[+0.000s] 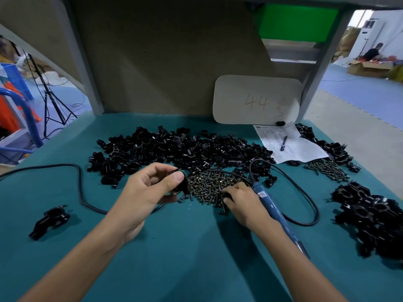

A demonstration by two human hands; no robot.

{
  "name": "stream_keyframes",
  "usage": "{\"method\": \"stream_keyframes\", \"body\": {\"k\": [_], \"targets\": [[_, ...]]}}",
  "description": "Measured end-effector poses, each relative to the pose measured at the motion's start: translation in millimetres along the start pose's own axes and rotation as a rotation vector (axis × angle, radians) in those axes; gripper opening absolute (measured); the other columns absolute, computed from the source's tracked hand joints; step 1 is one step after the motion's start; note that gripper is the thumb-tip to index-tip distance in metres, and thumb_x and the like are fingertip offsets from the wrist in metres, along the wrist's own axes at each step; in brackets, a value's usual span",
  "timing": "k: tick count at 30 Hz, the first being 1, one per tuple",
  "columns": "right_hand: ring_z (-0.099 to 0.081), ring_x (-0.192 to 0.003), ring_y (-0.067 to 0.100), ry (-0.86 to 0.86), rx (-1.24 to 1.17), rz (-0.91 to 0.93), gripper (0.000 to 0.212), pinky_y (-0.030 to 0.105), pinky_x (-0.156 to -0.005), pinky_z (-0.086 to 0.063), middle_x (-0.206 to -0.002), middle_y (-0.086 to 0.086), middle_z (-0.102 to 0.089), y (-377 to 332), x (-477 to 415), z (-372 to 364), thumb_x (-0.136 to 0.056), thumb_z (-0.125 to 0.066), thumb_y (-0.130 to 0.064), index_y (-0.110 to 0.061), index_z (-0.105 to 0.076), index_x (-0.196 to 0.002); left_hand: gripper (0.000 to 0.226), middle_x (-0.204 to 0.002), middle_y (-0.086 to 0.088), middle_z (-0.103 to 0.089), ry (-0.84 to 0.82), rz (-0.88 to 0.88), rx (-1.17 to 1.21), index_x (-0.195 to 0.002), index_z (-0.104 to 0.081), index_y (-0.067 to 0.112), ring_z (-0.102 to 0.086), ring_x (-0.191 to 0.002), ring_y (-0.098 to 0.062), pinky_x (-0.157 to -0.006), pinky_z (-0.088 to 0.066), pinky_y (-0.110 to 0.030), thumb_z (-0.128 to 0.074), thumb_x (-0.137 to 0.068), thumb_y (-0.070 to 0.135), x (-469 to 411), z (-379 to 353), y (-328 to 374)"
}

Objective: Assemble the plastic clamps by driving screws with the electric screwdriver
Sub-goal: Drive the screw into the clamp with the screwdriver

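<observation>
My left hand (pixel 150 188) holds a black plastic clamp (pixel 182 185) between thumb and fingers, just left of a heap of dark screws (pixel 211 184). My right hand (pixel 242 203) reaches into the near edge of that heap, fingertips pinching at a screw, while the blue electric screwdriver (pixel 274 211) lies along the back of the hand and forearm. Its black cable (pixel 305 192) loops to the right. A large pile of loose black clamp parts (pixel 174 149) spreads behind the screws.
One black clamp (pixel 50 220) lies alone at the left on the teal table (pixel 174 247). More clamps (pixel 375 216) are heaped at the right, with a second screw pile (pixel 329 168). A paper sheet with a pen (pixel 283 143) and a white board (pixel 257 99) stand behind. A black cord (pixel 80 188) crosses the left.
</observation>
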State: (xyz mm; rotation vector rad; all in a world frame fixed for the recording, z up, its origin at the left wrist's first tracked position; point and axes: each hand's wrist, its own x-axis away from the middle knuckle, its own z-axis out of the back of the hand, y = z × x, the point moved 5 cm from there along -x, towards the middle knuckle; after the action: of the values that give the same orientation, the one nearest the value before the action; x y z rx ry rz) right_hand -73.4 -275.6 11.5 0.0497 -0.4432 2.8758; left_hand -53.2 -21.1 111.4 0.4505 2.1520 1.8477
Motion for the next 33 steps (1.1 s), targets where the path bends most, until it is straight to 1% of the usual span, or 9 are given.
{"method": "stream_keyframes", "body": {"k": [4, 8, 12, 15, 18, 21, 24, 27, 33], "targets": [[-0.053, -0.114, 0.031, 0.064, 0.054, 0.054, 0.024, 0.039, -0.092, -0.044, -0.122, 0.008, -0.050, -5.2, -1.0, -2.3, -0.106, -0.048, -0.017, -0.016, -0.062, -0.125, 0.051, -0.086, -0.007, -0.072, 0.055, 0.026, -0.099, -0.101, -0.070, 0.006, -0.068, -0.073, -0.017, -0.068, -0.059, -0.024, -0.072, -0.073, 0.048, -2.2, 3.6, -7.9], [-0.056, -0.109, 0.028, 0.125, -0.051, 0.054, 0.021, 0.038, -0.089, -0.045, -0.116, 0.006, -0.058, -11.4, 8.6, 11.1, -0.106, -0.048, -0.019, -0.014, -0.060, -0.123, 0.039, -0.088, -0.011, -0.071, 0.020, -0.029, -0.295, -0.091, -0.076, 0.020, -0.067, -0.073, -0.014, -0.071, -0.059, -0.026, -0.063, -0.080, 0.056, 0.1, 3.9, -10.8], [-0.066, -0.088, 0.010, 0.197, -0.588, 0.109, 0.019, 0.030, -0.082, -0.056, -0.092, -0.012, -0.067, -31.6, 35.1, 44.1, -0.103, -0.059, -0.020, -0.022, -0.070, -0.119, 0.036, -0.080, 0.002, -0.067, 0.003, -0.222, -0.579, -0.096, -0.068, 0.040, -0.061, -0.065, -0.008, -0.057, -0.048, -0.016, -0.058, -0.085, 0.072, 7.0, 2.3, -3.6], [-0.068, -0.077, 0.011, 0.224, -1.125, 0.179, 0.015, 0.027, -0.071, -0.059, -0.081, -0.005, -0.072, -59.3, 60.9, 68.1, -0.097, -0.069, -0.014, -0.022, -0.079, -0.105, 0.034, -0.091, 0.024, -0.065, 0.020, -0.477, -0.854, -0.101, -0.057, 0.044, -0.061, -0.080, -0.002, -0.065, -0.045, -0.016, -0.048, -0.086, 0.074, 16.5, -5.8, 6.6], [-0.068, -0.075, 0.013, 0.166, -1.443, 0.262, 0.012, 0.021, -0.069, -0.056, -0.083, 0.002, -0.074, -86.1, 81.7, 83.2, -0.088, -0.077, -0.011, -0.018, -0.081, -0.097, 0.037, -0.084, 0.022, -0.060, 0.047, -0.677, -0.957, -0.101, -0.053, 0.038, -0.056, -0.079, -0.001, -0.068, -0.043, -0.020, -0.042, -0.093, 0.072, 25.3, -15.3, 14.7], [-0.069, -0.073, 0.015, 0.140, -1.484, 0.292, 0.015, 0.022, -0.069, -0.056, -0.086, 0.008, -0.076, -97.2, 93.3, 90.4, -0.085, -0.076, -0.004, -0.015, -0.081, -0.095, 0.037, -0.081, 0.022, -0.053, 0.071, -0.793, -1.001, -0.099, -0.051, 0.033, -0.051, -0.072, -0.005, -0.063, -0.040, -0.022, -0.038, -0.097, 0.068, 30.6, -21.0, 22.3], [-0.069, -0.072, 0.018, 0.110, -1.472, 0.308, 0.014, 0.024, -0.069, -0.056, -0.087, 0.012, -0.076, -100.1, 98.2, 95.4, -0.082, -0.078, -0.006, -0.012, -0.082, -0.095, 0.039, -0.081, 0.021, -0.051, 0.081, -0.800, -1.029, -0.099, -0.050, 0.032, -0.050, -0.071, -0.006, -0.061, -0.036, -0.015, -0.037, -0.097, 0.068, 33.3, -21.1, 26.5], [-0.070, -0.074, 0.017, 0.088, -1.435, 0.334, 0.016, 0.024, -0.069, -0.057, -0.089, 0.014, -0.077, -98.9, 101.1, 99.1, -0.081, -0.080, -0.010, -0.010, -0.081, -0.097, 0.040, -0.080, 0.021, -0.052, 0.078, -0.771, -1.039, -0.097, -0.050, 0.032, -0.049, -0.071, -0.005, -0.061, -0.037, -0.016, -0.035, -0.097, 0.070, 34.1, -20.5, 27.9], [-0.070, -0.076, 0.012, 0.103, -1.221, 0.359, 0.021, 0.018, -0.072, -0.054, -0.089, 0.002, -0.078, -96.7, 103.3, 101.6, -0.084, -0.075, -0.016, -0.015, -0.081, -0.104, 0.033, -0.088, 0.022, -0.052, -0.001, -0.724, -1.068, -0.098, -0.053, 0.031, -0.047, -0.081, -0.003, -0.068, -0.039, -0.015, -0.044, -0.095, 0.062, 34.6, -25.6, 23.5]]}}
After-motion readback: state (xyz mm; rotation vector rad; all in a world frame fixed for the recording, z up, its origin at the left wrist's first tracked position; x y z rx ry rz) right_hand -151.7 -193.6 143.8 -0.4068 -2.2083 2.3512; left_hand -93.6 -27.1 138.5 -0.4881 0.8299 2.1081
